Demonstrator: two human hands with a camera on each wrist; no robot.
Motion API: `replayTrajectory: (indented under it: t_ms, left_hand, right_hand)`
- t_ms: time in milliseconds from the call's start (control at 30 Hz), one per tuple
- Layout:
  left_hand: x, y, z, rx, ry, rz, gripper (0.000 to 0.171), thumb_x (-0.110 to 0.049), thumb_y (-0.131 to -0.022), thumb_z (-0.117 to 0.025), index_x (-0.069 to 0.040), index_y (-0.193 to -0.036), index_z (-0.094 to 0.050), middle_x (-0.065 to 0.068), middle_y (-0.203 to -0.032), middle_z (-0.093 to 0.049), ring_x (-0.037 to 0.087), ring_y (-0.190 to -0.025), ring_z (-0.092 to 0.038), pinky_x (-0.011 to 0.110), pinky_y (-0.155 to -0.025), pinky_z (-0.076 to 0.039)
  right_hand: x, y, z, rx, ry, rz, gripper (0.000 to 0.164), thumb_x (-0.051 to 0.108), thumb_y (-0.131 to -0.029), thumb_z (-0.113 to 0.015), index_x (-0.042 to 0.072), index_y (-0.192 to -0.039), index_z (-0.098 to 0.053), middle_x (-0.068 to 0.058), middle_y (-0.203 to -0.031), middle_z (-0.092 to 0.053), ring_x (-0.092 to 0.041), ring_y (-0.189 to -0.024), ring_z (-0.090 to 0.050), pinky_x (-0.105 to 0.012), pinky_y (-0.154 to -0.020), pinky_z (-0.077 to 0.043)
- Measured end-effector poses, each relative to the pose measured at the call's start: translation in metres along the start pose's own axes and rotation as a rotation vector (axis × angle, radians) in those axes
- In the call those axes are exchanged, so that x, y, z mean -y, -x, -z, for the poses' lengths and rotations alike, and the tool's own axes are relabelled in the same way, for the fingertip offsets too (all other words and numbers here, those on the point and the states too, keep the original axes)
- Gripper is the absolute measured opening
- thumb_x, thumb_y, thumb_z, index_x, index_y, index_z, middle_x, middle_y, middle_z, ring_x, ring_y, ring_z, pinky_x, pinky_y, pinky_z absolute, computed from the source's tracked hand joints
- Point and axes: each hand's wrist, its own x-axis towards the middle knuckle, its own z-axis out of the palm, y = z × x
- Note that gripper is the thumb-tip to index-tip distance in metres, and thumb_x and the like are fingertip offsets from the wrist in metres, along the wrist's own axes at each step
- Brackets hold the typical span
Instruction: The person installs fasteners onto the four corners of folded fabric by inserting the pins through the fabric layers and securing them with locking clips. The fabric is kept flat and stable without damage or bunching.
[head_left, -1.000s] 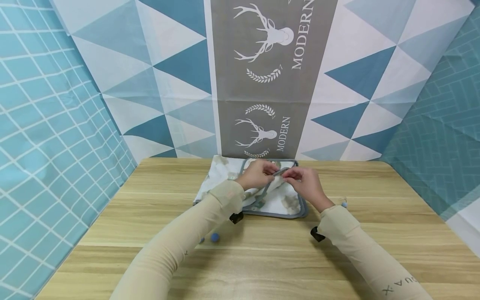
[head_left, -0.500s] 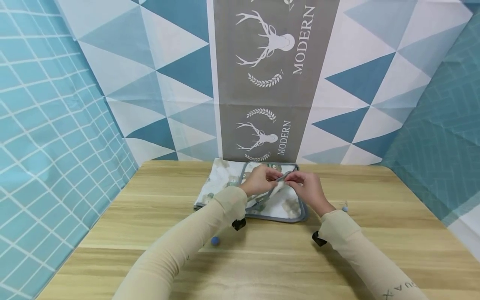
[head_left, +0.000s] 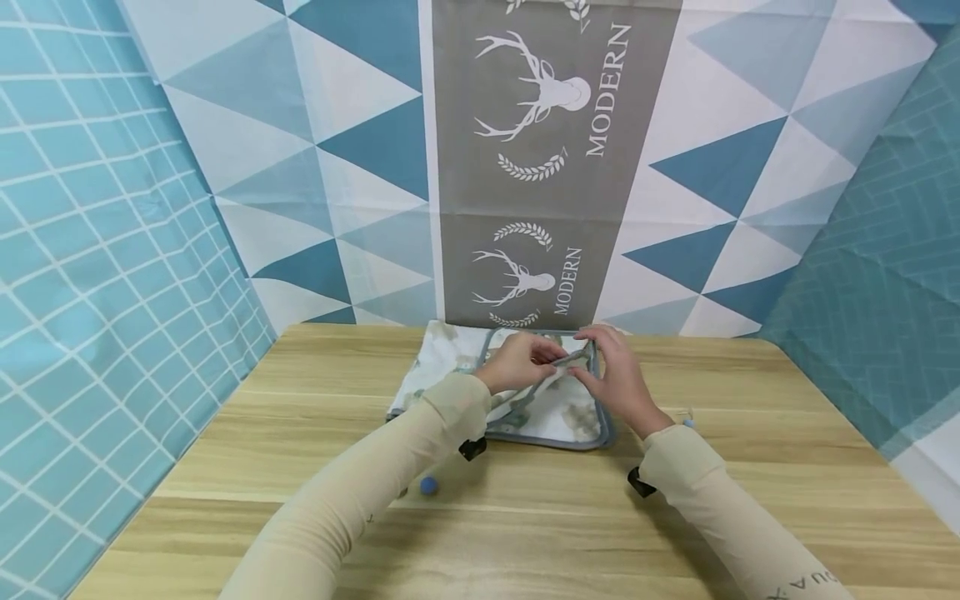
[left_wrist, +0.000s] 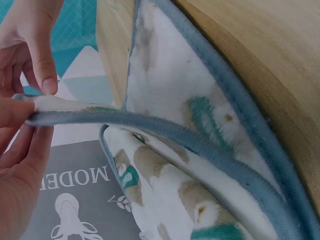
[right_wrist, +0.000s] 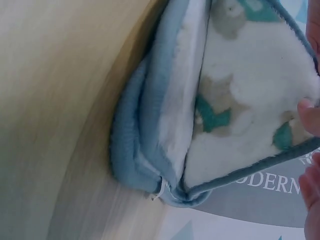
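A folded white fleece towel (head_left: 547, 417) with brown and green animal prints and grey-blue piping lies at the back of the table. One flap (left_wrist: 165, 130) is lifted by its edge. My left hand (head_left: 517, 362) pinches that edge between thumb and fingers, as the left wrist view shows. Close on the right is my right hand (head_left: 618, 379), its thumb and fingers spread apart about the flap's raised corner (head_left: 581, 354). In the left wrist view the right thumb (left_wrist: 45, 70) points at the edge without curling round it. The left hand covers part of the folds.
A small blue ball (head_left: 428, 486) lies on the wooden table (head_left: 525, 533) in front of the left sleeve, and a dark bit beside it is partly hidden. Another small blue thing (head_left: 687, 423) lies right of the right wrist. Behind stands a patterned backdrop (head_left: 375, 167).
My right thumb and fingers have parted from their pinch and spread, the fingers moving up and away. The left hand keeps its pinch. The head view has shifted slightly.
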Motion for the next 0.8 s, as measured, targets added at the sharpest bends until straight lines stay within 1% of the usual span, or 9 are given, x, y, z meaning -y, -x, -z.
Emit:
replayTrajectory:
  t_ms: [67,100,200,333,467,533,600,700,800]
  left_hand:
    - [-0.001,0.001,0.001,0.003,-0.009,-0.019,0.024,-0.002,-0.087,-0.064,-0.005,-0.110,-0.072,0.011,-0.103,-0.074,0.022,-0.095,-0.071,0.018,-0.081,-0.055]
    - [-0.002,0.001,0.001,0.006,-0.013,-0.031,0.024,-0.002,-0.088,-0.064,-0.005,-0.110,-0.072,0.011,-0.104,-0.074,0.022,-0.096,-0.071,0.018,-0.081,-0.055]
    - [-0.003,0.006,0.001,0.032,-0.018,-0.047,0.025,-0.002,-0.088,-0.064,-0.005,-0.112,-0.072,0.011,-0.109,-0.074,0.023,-0.098,-0.071,0.018,-0.080,-0.056]
    - [-0.004,0.019,-0.001,0.091,-0.025,-0.041,0.028,-0.001,-0.089,-0.062,-0.006,-0.115,-0.070,0.010,-0.112,-0.072,0.023,-0.101,-0.070,0.017,-0.080,-0.055]
    - [-0.002,0.036,-0.001,0.115,-0.043,-0.017,0.028,-0.002,-0.089,-0.061,-0.006,-0.116,-0.070,0.010,-0.111,-0.073,0.021,-0.100,-0.070,0.017,-0.079,-0.055]
    - [-0.001,0.045,0.005,0.114,-0.058,-0.023,0.028,-0.002,-0.090,-0.061,-0.005,-0.116,-0.070,0.011,-0.112,-0.073,0.021,-0.100,-0.070,0.019,-0.080,-0.055]
    - [0.002,0.053,0.012,0.111,-0.064,-0.039,0.028,-0.002,-0.090,-0.061,-0.003,-0.116,-0.069,0.012,-0.113,-0.072,0.022,-0.101,-0.069,0.020,-0.083,-0.056]
    - [0.009,0.065,0.029,0.111,-0.088,-0.085,0.028,-0.001,-0.090,-0.060,0.000,-0.116,-0.068,0.016,-0.114,-0.071,0.024,-0.103,-0.069,0.021,-0.087,-0.056]
    - [0.015,0.078,0.047,0.132,-0.134,-0.102,0.027,-0.003,-0.090,-0.061,0.000,-0.116,-0.068,0.017,-0.112,-0.071,0.023,-0.100,-0.070,0.020,-0.086,-0.056]
  right_hand:
    - [-0.001,-0.001,-0.001,0.011,-0.002,0.054,0.040,0.002,-0.075,-0.080,0.004,-0.111,-0.062,-0.015,-0.116,-0.063,-0.031,-0.114,-0.056,-0.047,-0.096,-0.047]
    - [-0.001,-0.001,-0.001,0.014,-0.006,0.072,0.036,0.000,-0.075,-0.079,0.004,-0.108,-0.064,-0.014,-0.114,-0.065,-0.031,-0.113,-0.057,-0.047,-0.097,-0.047]
    - [-0.002,0.000,-0.002,0.007,0.008,0.102,0.025,-0.005,-0.075,-0.076,0.007,-0.095,-0.067,-0.012,-0.106,-0.069,-0.029,-0.105,-0.061,-0.045,-0.092,-0.050]
    - [-0.001,0.007,-0.004,0.002,0.009,0.097,0.023,-0.010,-0.073,-0.074,0.010,-0.083,-0.068,-0.008,-0.095,-0.071,-0.025,-0.094,-0.064,-0.043,-0.084,-0.052]
    - [0.001,0.016,-0.008,0.020,-0.003,0.067,0.022,-0.009,-0.075,-0.074,0.011,-0.083,-0.067,-0.006,-0.093,-0.071,-0.022,-0.091,-0.066,-0.041,-0.082,-0.054]
    - [0.001,0.018,-0.008,0.026,-0.007,0.063,0.021,-0.007,-0.076,-0.074,0.011,-0.085,-0.067,-0.006,-0.095,-0.072,-0.023,-0.093,-0.067,-0.041,-0.082,-0.055]
    - [0.001,0.017,-0.008,0.030,-0.015,0.061,0.021,-0.006,-0.076,-0.073,0.010,-0.085,-0.066,-0.007,-0.096,-0.073,-0.025,-0.093,-0.069,-0.042,-0.079,-0.055]
    - [0.000,0.011,-0.007,0.025,-0.016,0.064,0.020,-0.007,-0.077,-0.072,0.010,-0.086,-0.064,-0.007,-0.095,-0.075,-0.025,-0.090,-0.070,-0.040,-0.073,-0.055]
    - [-0.002,0.003,-0.006,0.018,-0.013,0.063,0.019,-0.007,-0.078,-0.070,0.009,-0.087,-0.064,-0.007,-0.091,-0.074,-0.023,-0.084,-0.070,-0.039,-0.068,-0.053]
